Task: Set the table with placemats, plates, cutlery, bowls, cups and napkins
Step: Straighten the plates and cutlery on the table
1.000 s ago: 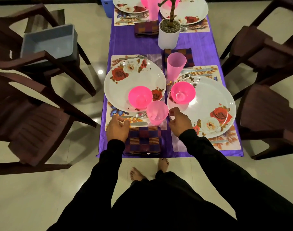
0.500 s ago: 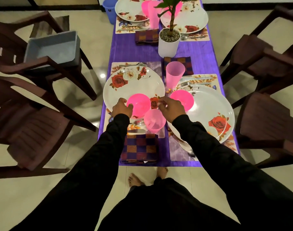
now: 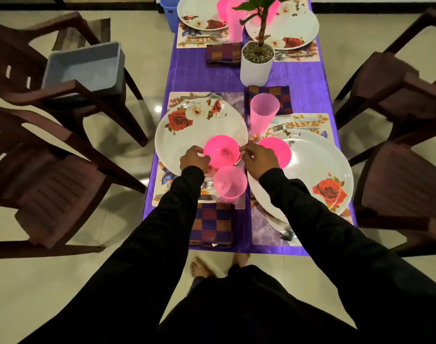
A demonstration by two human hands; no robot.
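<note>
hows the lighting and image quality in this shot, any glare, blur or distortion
Head view: dim, warm room light, with a small bright glare spot on the glossy floor left of the purple table runner; wide-angle bending bows the chairs outward at the frame edges; the black sleeves lose detail in shadow; focus is fair, with both hands and the pink bowl reasonably sharp.

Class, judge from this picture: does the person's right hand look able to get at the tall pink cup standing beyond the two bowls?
Probably yes. The right hand sits at the pink bowl, and the tall cup stands upright just beyond it with nothing between.
</note>
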